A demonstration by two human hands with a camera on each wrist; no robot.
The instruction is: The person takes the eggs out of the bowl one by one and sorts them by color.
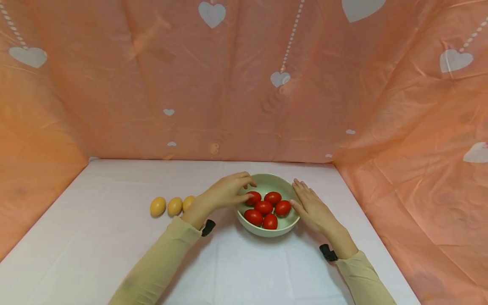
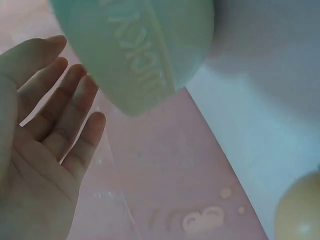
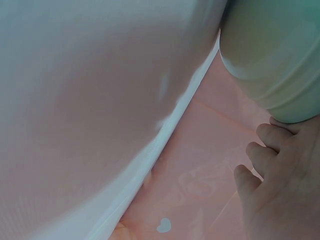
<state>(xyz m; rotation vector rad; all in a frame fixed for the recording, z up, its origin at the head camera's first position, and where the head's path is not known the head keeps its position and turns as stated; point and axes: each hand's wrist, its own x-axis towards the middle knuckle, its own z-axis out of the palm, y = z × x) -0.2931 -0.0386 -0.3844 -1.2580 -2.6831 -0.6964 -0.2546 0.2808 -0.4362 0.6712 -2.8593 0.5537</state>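
A pale green bowl [image 1: 267, 232] stands on the table with several red oval fruits [image 1: 263, 207], like small tomatoes, inside it. My left hand [image 1: 228, 190] is at the bowl's left rim, its fingers loosely bent and thumb tip overlapping the leftmost red fruit. In the left wrist view that hand [image 2: 50, 130] is spread beside the bowl's wall [image 2: 135, 60], with nothing in its grasp. On the opposite side, my right hand [image 1: 314, 209] rests along the right rim with straight fingers. The right wrist view shows its fingers [image 3: 267, 150] just under the bowl's side [image 3: 275, 65].
To the left, yellow egg-shaped fruits [image 1: 158, 206] stand in a row, the last partly behind my left wrist. A white cloth [image 1: 95, 237] covers the table. An orange curtain [image 1: 190, 84] with pale hearts encloses the back and sides.
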